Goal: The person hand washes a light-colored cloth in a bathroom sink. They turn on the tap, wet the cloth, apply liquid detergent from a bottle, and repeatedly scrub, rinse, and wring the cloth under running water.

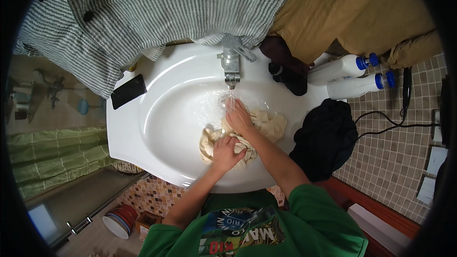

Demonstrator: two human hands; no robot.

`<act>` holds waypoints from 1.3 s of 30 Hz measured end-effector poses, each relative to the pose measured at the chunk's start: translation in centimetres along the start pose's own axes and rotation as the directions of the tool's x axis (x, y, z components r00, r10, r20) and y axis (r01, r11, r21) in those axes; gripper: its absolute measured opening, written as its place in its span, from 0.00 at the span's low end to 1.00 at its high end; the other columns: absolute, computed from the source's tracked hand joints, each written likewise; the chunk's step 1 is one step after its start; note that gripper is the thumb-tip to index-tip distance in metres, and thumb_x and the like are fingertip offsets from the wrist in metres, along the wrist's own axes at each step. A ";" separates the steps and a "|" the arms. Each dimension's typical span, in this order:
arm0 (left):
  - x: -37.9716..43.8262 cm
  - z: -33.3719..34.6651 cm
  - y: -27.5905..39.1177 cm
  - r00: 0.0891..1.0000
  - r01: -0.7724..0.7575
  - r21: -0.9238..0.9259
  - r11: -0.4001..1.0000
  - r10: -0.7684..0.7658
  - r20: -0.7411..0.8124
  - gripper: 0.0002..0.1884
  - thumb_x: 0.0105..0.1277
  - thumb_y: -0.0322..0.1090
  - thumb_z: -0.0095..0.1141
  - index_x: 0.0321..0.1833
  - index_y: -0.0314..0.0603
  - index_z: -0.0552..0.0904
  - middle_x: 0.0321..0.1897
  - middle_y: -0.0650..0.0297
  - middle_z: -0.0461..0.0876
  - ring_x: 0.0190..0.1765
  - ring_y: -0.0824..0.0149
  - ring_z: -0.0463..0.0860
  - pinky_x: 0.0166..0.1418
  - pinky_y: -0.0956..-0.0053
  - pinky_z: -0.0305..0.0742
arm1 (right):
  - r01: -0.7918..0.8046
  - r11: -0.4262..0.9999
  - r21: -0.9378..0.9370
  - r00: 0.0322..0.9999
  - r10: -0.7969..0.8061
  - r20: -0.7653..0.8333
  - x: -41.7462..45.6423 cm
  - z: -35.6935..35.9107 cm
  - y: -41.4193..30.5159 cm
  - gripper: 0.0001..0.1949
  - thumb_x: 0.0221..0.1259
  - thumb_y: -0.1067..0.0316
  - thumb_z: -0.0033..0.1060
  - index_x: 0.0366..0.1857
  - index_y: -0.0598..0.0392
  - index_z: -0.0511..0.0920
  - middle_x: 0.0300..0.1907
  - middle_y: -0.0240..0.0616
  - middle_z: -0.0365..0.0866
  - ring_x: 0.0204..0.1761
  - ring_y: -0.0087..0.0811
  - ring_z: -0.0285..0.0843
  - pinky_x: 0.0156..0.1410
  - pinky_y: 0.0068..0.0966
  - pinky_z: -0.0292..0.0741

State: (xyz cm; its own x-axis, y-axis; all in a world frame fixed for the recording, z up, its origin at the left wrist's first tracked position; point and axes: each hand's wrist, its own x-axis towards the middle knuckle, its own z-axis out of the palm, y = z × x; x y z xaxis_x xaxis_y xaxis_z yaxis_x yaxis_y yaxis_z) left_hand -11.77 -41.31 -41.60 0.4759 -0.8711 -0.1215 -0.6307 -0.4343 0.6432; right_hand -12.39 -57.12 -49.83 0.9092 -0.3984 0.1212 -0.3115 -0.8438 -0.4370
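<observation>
A wet cream cloth (pixel 269 125) lies bunched in the white washbasin (pixel 160 128), on its right and front side. My left hand (pixel 226 153) presses onto the cloth's nearer part, thumb spread to the right. Whether its fingers grip the fabric cannot be made out. Farther in, my right hand (pixel 238 116) reaches over the cloth with fingers stretched out beneath the chrome faucet (pixel 232 66). Running water (pixel 231 94) falls onto those fingers and splashes over the basin floor around them.
A black phone (pixel 128 92) lies on the basin's left rim. To the right are dark garments (pixel 323 141), a small dark cloth (pixel 291 75) and two white pump bottles (pixel 335 69). A striped shirt (pixel 178 7) and brown fabric (pixel 321 10) hang behind the faucet. Black cords (pixel 385 125) cross the tiled wall.
</observation>
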 end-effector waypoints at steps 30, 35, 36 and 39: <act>3.3 1.4 -3.2 0.976 0.202 -0.224 0.953 -0.214 -0.031 0.48 0.45 0.49 0.72 0.64 0.28 0.62 0.50 0.45 0.71 0.57 0.47 0.69 0.61 0.63 0.68 | -0.540 0.842 -0.007 0.830 0.534 0.160 -9.1 -7.9 0.0 0.26 0.50 0.55 0.67 0.55 0.49 0.76 0.50 0.39 0.75 0.49 0.39 0.75 0.54 0.36 0.69; 2.1 0.3 -2.2 0.921 0.325 -0.388 0.862 -0.195 0.338 0.59 0.41 0.55 0.72 0.70 0.25 0.54 0.55 0.44 0.75 0.59 0.48 0.74 0.63 0.68 0.68 | -0.432 0.874 0.223 0.887 0.456 -0.068 -9.0 -13.1 -1.4 0.13 0.47 0.60 0.67 0.38 0.48 0.85 0.34 0.35 0.75 0.35 0.37 0.77 0.40 0.31 0.73; 2.3 -1.3 -0.8 0.883 0.286 -0.175 0.942 -0.188 0.431 0.56 0.44 0.59 0.68 0.68 0.24 0.57 0.57 0.43 0.75 0.59 0.51 0.76 0.62 0.69 0.69 | -0.448 0.859 0.249 0.879 0.474 -0.050 -8.9 -14.4 -1.9 0.13 0.47 0.60 0.67 0.38 0.48 0.85 0.33 0.35 0.74 0.35 0.37 0.77 0.40 0.32 0.73; 1.9 -3.3 1.0 0.804 0.255 -0.149 0.956 -0.124 0.581 0.53 0.46 0.62 0.64 0.65 0.23 0.63 0.57 0.42 0.74 0.59 0.49 0.76 0.63 0.68 0.69 | -0.488 0.836 0.252 0.851 0.520 -0.078 -9.0 -17.3 -3.0 0.11 0.47 0.61 0.68 0.35 0.48 0.85 0.31 0.34 0.73 0.35 0.37 0.77 0.39 0.32 0.73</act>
State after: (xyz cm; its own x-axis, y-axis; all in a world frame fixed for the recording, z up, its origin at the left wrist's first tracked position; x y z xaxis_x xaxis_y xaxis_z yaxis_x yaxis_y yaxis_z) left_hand -9.46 -42.66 -38.74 0.1047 -0.7800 -0.6169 -0.3903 -0.6028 0.6959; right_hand -24.42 -57.28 -34.18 0.5898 -0.8057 -0.0544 -0.6343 -0.4204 -0.6488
